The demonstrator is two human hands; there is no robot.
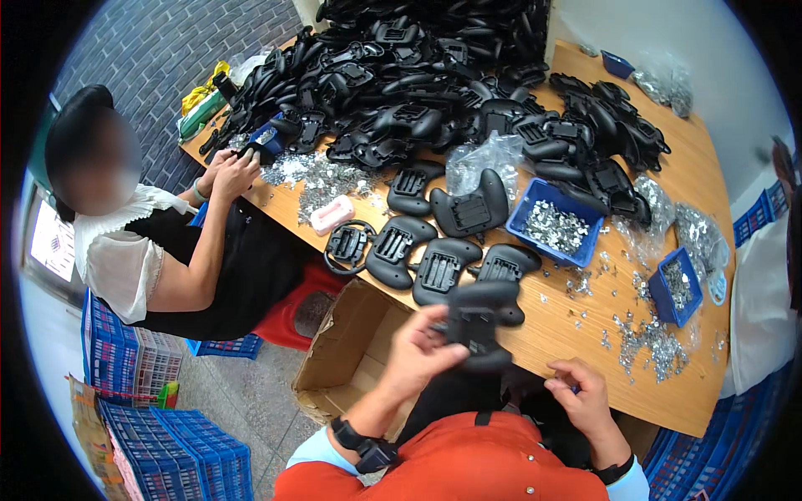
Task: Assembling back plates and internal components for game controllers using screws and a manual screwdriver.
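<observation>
My left hand [422, 346] grips a black plastic controller shell [483, 321] at the near edge of the wooden table [693, 392]. My right hand [581, 392] hovers lower right of it, fingers pinched on something small that I cannot make out. Several more black shells [443, 267] lie in a row just beyond the held one. A blue bin of small metal parts [553, 224] stands behind them.
A huge pile of black shells [434, 75] covers the far table. Loose metal parts [656, 342] and a second blue bin [677, 288] sit at right. A seated person [167, 250] works at left. An open cardboard box [351, 351] and blue crates [184, 451] are on the floor.
</observation>
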